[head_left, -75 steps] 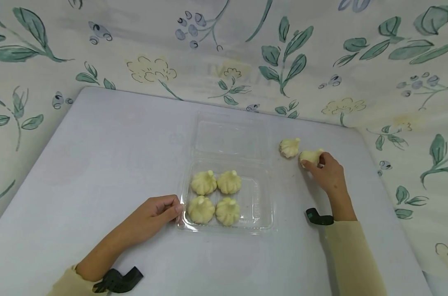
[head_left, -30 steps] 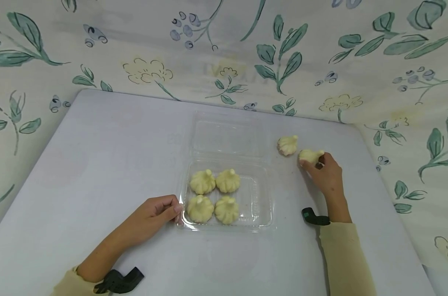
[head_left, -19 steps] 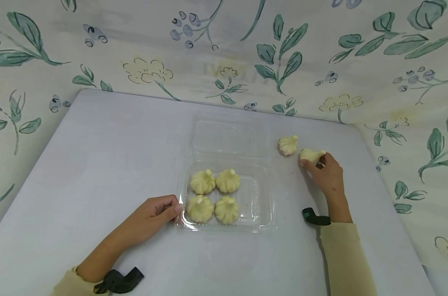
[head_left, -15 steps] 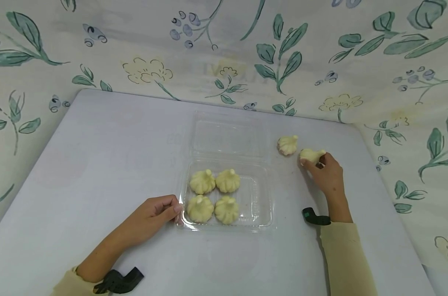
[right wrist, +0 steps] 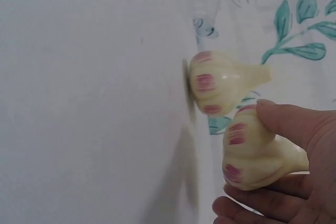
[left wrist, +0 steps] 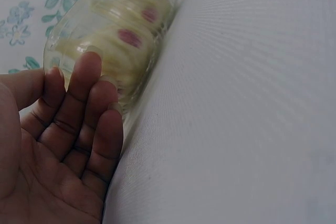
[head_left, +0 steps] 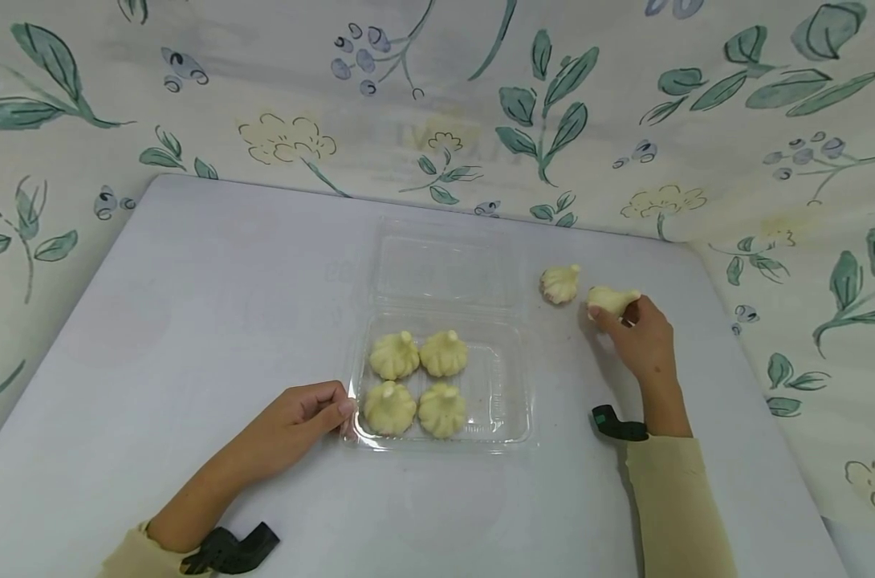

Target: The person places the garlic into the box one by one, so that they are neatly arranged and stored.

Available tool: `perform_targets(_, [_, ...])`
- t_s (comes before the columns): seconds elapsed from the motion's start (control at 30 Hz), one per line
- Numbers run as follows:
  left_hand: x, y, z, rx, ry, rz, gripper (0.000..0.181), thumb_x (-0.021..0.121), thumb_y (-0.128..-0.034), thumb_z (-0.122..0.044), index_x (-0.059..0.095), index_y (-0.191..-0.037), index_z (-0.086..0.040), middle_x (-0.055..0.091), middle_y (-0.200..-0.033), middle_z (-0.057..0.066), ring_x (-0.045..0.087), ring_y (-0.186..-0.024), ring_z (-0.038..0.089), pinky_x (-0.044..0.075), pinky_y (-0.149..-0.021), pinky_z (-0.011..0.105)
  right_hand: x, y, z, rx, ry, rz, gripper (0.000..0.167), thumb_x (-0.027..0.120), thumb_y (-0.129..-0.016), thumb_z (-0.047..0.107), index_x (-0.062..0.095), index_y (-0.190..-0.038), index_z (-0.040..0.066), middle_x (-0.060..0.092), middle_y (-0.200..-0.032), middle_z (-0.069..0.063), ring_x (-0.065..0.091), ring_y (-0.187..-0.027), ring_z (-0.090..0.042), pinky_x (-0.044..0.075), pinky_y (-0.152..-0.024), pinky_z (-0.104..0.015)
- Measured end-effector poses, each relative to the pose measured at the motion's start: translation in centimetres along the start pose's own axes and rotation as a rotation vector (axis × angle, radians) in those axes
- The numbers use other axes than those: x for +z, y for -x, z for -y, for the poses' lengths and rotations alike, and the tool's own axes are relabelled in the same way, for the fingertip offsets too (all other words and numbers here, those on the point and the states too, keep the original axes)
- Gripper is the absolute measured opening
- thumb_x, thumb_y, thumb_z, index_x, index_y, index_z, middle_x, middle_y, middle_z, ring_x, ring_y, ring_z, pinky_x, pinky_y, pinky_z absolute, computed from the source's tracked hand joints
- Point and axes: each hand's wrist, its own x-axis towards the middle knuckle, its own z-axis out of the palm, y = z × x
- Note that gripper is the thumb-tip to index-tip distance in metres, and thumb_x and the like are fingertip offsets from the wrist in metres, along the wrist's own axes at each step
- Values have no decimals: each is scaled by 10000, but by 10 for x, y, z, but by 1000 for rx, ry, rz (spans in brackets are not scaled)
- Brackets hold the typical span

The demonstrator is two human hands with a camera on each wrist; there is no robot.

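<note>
A clear plastic clamshell box [head_left: 500, 393] lies with its lid [head_left: 448, 261] folded back. Several pale garlic bulbs [head_left: 394, 356] fill its left side in two rows. My left hand [head_left: 296, 425] pinches the box's left rim between thumb and fingertips; the left wrist view shows that hand [left wrist: 73, 124] close up. Off to the right, my right hand [head_left: 641, 341] holds a garlic bulb [head_left: 611, 300] by its sides, tilted, with its stem to the right. The right wrist view has this held bulb [right wrist: 252, 153], streaked pink, raised off the table. Another bulb [head_left: 559, 284] sits just left of it.
The white table [head_left: 228, 305] runs back to a hanging cloth [head_left: 437, 96] with printed leaves and flowers. Black camera mounts [head_left: 231, 550] are strapped to both wrists, near the beige sleeves.
My right hand has lifted its garlic bulb slightly and shifted it a little to the right. The left hand keeps its place on the rim of the box.
</note>
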Motion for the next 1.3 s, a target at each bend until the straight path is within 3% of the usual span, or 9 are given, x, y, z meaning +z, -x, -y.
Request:
perform_targets(0.33, [-1, 1, 0, 0, -6, -5, 236, 560, -1095, -146, 654, -881, -181, 642, -832, -19, 575, -791, 197, 481, -729, 287, -6, 8, 18, -76, -23, -35, 745, 715, -970, 508, 513, -1418, -53, 596, -1383, -271, 548, -1322, -410, 447, -1088, -538])
perform_targets(0.6, [-1, 2, 0, 3, -7, -6, 236, 559, -1094, -142, 650, -880, -180, 640, -831, -19, 573, -791, 197, 482, -728, 288, -9, 21, 39, -152, -39, -32, 759, 724, -965, 515, 498, -1488, 13, 590, -1429, -212, 561, -1333, -369, 455, -1081, -524])
perform_targets(0.9, [-1, 3, -1, -1, -2, -6, 241, 555, -1096, -141, 637, -871, -172, 644, -833, -15, 578, -797, 203, 484, -729, 295, -11, 37, 59, -262, -26, 16, 681, 743, -974, 451, 533, -1453, 17, 594, -1432, -153, 572, -1328, -337, 472, -1062, -478])
perform_targets(1.1, [-1, 2, 0, -2, -1, -6, 235, 555, -1097, -148, 648, -883, -174, 661, -845, -13, 588, -807, 202, 493, -743, 294, 1, 48, 71, -342, -29, 64, 595, 778, -970, 333, 553, -1406, -3, 603, -1411, -177, 588, -1308, -363, 488, -1045, -469])
perform_targets(1.3, [0, 1, 0, -3, 2, 0, 233, 553, -1099, -160, 647, -886, -174, 658, -849, -12, 583, -812, 189, 488, -748, 294, 17, 58, 81, -372, -1, 145, 602, 798, -959, 292, 536, -1424, 15, 594, -1430, -195, 585, -1311, -382, 502, -1026, -514])
